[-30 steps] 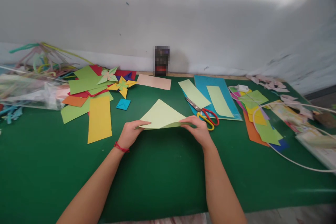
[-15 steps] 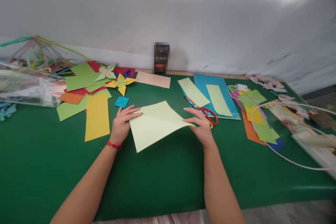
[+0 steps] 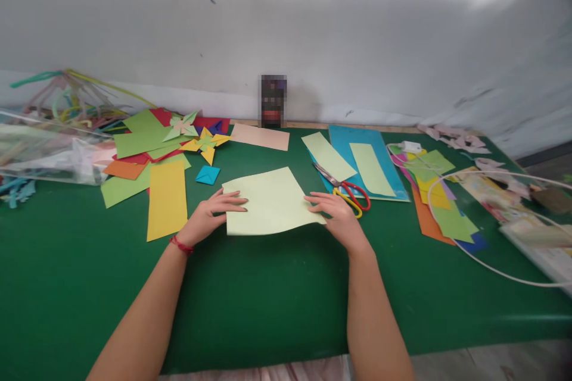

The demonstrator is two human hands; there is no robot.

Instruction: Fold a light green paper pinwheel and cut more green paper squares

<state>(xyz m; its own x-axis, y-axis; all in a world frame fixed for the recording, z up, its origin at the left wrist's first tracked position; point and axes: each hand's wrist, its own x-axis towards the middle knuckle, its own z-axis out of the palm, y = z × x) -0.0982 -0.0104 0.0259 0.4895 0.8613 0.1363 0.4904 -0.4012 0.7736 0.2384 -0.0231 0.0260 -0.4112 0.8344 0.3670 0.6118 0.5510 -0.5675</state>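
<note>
A pale green sheet of paper (image 3: 270, 202) is held between my two hands, its near edge slightly curved. My left hand (image 3: 218, 211) grips the sheet's left side, fingers on top and the thumb hidden beneath. At the opposite side, my right hand (image 3: 335, 214) has its fingers over the right edge, the thumb out of sight under the paper. Just beyond my right hand lie scissors (image 3: 342, 184) with red and yellow handles. A small folded blue paper square (image 3: 208, 175) rests on the table above my left hand.
Left: a yellow sheet (image 3: 167, 202), stacked coloured papers, folded paper stars (image 3: 207, 144) and a plastic bag (image 3: 58, 155). Right: a blue sheet (image 3: 370, 134) with pale green strips (image 3: 372, 169), coloured scraps (image 3: 433, 190) and a white cable (image 3: 487, 271). A pixelated dark object (image 3: 273, 101) stands by the wall.
The pale green sheet has turned and flattened, its near edge now roughly level across. My left hand has shifted slightly left and down; the right hand has moved little.
</note>
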